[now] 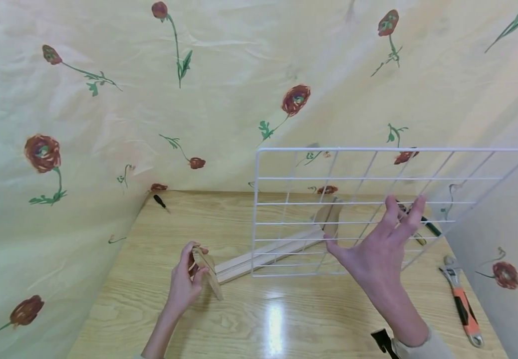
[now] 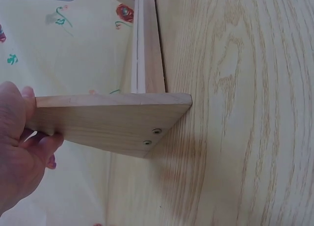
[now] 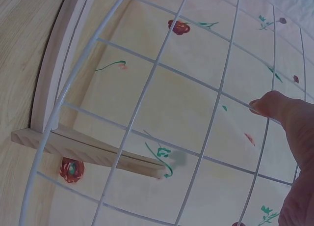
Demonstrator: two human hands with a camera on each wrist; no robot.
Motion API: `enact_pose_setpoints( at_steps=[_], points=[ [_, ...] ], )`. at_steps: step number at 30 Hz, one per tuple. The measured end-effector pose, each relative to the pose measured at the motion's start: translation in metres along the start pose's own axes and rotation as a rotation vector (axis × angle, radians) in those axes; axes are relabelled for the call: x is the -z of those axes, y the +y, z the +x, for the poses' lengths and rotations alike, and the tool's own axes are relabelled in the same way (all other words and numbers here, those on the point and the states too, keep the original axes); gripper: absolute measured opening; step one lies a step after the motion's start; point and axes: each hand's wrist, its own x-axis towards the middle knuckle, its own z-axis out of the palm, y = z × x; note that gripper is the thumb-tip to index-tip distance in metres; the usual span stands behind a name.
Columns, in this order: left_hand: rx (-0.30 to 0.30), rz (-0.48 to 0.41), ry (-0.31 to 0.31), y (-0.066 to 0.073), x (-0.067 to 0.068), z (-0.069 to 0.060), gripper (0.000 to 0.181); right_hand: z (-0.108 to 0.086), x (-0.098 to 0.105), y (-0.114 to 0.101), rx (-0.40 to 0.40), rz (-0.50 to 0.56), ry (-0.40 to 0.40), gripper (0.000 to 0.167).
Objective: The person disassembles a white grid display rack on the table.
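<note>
Head view: left hand (image 1: 186, 279) pinches plain wooden panel (image 1: 211, 276), right hand (image 1: 378, 254) holds grid (image 1: 358, 203).

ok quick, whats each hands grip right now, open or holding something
Left hand: closed, thumb and fingers pinching the wooden end board.
Right hand: fingers spread, holding the white wire grid.

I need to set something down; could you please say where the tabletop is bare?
The tabletop is bare in front of the wooden frame, between the left hand and the black object, and between the left hand and the screwdriver. It is crowded at right: right hand, wire grid, tools behind the grid, wrench.
</note>
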Motion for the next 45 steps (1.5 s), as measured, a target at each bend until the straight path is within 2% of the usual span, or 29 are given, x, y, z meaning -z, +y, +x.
enact_pose_setpoints(
  at_steps=[4, 10, 18, 23, 33, 45],
  points=[
    [-0.017, -0.008, 0.011, 0.0, 0.0, -0.002, 0.052, -0.002, 0.0, 0.001, -0.017, -0.014, -0.028, 0.134],
    [0.008, -0.001, 0.039, 0.006, 0.0, -0.006, 0.058, -0.004, -0.001, 0.002, -0.019, -0.02, -0.032, 0.135],
    [0.013, 0.026, 0.085, 0.009, 0.0, -0.011, 0.055, -0.005, -0.004, 0.003, -0.053, -0.005, -0.059, 0.131],
    [0.023, 0.055, 0.106, 0.009, -0.001, -0.014, 0.062, -0.005, -0.006, 0.003, -0.044, -0.003, -0.055, 0.13],
    [0.036, 0.118, 0.148, 0.015, -0.001, -0.017, 0.058, -0.004, -0.01, 0.004, 0.019, -0.024, -0.01, 0.13],
    [0.033, 0.2, 0.209, 0.021, -0.004, -0.019, 0.066, -0.003, -0.011, 0.003, 0.018, -0.018, -0.024, 0.131]
  ],
)
